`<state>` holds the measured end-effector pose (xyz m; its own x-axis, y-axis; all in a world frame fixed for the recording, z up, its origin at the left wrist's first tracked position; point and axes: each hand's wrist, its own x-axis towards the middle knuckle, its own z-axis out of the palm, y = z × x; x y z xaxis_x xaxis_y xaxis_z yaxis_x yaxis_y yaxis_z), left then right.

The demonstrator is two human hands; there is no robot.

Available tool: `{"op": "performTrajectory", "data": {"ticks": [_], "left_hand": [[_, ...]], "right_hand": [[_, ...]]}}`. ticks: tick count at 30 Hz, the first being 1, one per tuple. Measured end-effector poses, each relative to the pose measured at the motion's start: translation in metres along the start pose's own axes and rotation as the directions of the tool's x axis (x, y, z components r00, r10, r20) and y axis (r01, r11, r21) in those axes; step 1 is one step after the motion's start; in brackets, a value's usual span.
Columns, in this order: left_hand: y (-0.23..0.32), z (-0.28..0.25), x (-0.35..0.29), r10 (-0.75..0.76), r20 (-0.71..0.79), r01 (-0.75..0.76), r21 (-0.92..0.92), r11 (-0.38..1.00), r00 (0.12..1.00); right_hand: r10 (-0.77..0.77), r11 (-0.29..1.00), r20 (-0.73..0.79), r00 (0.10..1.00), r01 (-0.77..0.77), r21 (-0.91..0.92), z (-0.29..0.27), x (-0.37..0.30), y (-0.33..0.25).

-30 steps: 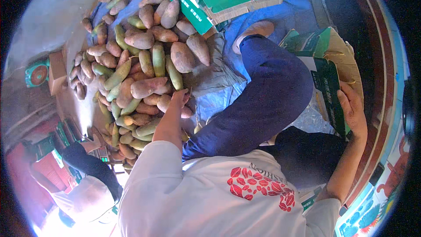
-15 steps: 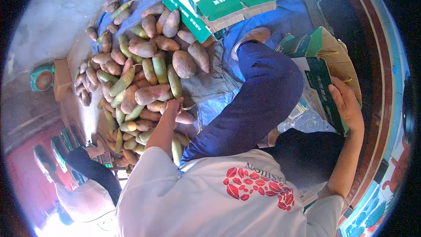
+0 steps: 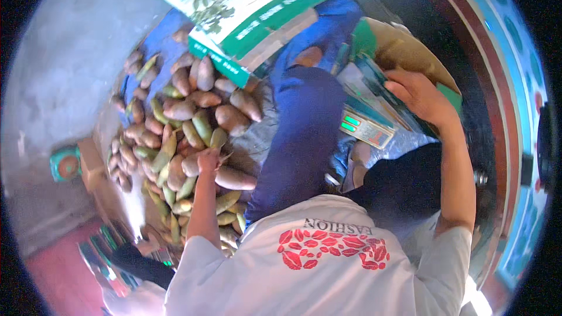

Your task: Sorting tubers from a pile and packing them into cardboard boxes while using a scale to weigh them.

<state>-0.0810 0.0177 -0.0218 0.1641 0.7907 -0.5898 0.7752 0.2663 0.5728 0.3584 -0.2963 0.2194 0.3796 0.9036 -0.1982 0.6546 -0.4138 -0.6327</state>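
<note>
My left hand (image 3: 209,161) is over the right side of a pile of long root vegetables (image 3: 232,119), some green and others muddy brown. Its fingers are closed at the lower end of a short-looking green root vegetable (image 3: 218,138); thin pale strands stick out beside them. A thick brown root (image 3: 235,178) lies just below that hand. On the right, my right hand (image 3: 422,98) grips the upper edge of an open cardboard box (image 3: 404,48), with its fingers partly hidden. The box leans with a green printed side and a brown inside.
A scale (image 3: 367,129) with a lit green display stands beside my legs. Another green-and-white carton (image 3: 246,14) lies beyond the pile, on blue sheeting (image 3: 155,38). A green round-faced device (image 3: 65,164) is at left. Part of another person (image 3: 137,263) shows at lower left.
My view has turned, and the pile and cartons have shifted in it. The scale's display has come into sight. My left hand stays closed at the pile and my right stays on the box.
</note>
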Motion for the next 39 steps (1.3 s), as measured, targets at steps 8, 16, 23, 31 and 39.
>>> {"op": "performTrajectory", "data": {"ticks": [8, 16, 23, 31, 39], "left_hand": [[0.061, -0.03, -0.009, 0.059, 0.065, -0.043, -0.217, 0.975, 0.996], [0.162, -0.03, -0.06, 0.422, -0.032, -0.413, -0.278, 0.867, 0.906], [0.234, -0.025, -0.086, 0.442, -0.149, -0.419, -0.671, 0.612, 0.885], [0.313, -0.009, -0.144, 0.641, -0.062, -0.468, -0.737, 0.487, 0.765], [0.379, 0.014, -0.184, 0.912, 0.102, -0.495, -0.813, 0.307, 0.398]], "right_hand": [[-0.035, 0.99, -0.013, 0.999, 0.033, -0.137, 0.009, -0.008, 0.018], [0.066, 0.967, 0.042, 0.997, -0.054, -0.248, 0.001, -0.016, 0.013], [0.03, 0.969, 0.03, 0.999, -0.022, -0.247, 0.001, -0.028, 0.014], [-0.108, 0.955, -0.454, 0.884, -0.034, -0.293, -0.012, -0.035, 0.024], [0.17, 0.886, -0.352, 0.92, -0.299, -0.354, -0.034, -0.049, 0.073]]}}
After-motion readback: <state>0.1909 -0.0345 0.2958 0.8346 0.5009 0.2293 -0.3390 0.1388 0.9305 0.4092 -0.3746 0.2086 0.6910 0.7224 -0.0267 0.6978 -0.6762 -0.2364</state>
